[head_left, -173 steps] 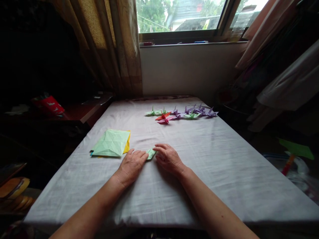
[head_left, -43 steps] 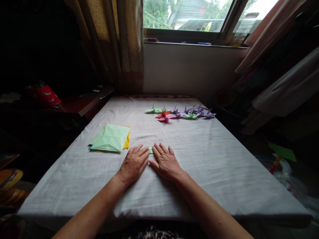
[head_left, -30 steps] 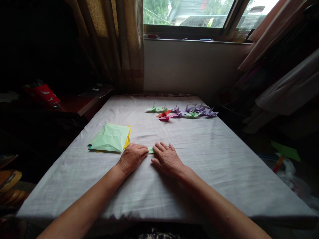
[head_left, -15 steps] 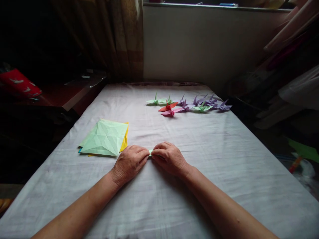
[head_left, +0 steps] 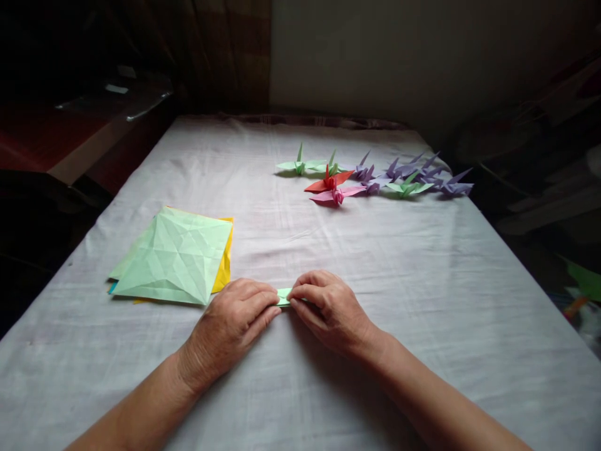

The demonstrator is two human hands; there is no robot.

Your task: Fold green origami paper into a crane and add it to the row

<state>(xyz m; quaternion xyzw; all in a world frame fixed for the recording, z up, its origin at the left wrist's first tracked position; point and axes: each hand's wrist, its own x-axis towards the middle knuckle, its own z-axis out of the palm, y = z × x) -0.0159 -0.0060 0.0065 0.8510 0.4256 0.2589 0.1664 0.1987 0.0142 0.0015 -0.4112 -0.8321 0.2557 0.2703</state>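
A narrow folded piece of light green paper [head_left: 283, 297] lies low on the cloth between my two hands. My left hand [head_left: 237, 316] pinches its left end, fingers together. The other end is gripped by my right hand [head_left: 331, 310], thumb and fingers closed on it. Most of the paper is hidden under the fingers; only a short strip shows between them. Just beyond my left hand lies a stack of square paper sheets [head_left: 173, 257], a creased light green one on top, with yellow and blue edges showing below.
Several folded paper cranes stand toward the far right of the cloth-covered table [head_left: 300, 388]: purple, light green, a red crane [head_left: 330, 181] and a pink crane [head_left: 337, 195]. A dark red wooden surface [head_left: 42, 144] adjoins at the left. A wall rises behind.
The view has tilted down and come closer, so the table looks larger. Slightly more of the green paper shows between my fingers. Both hands keep hold of it.
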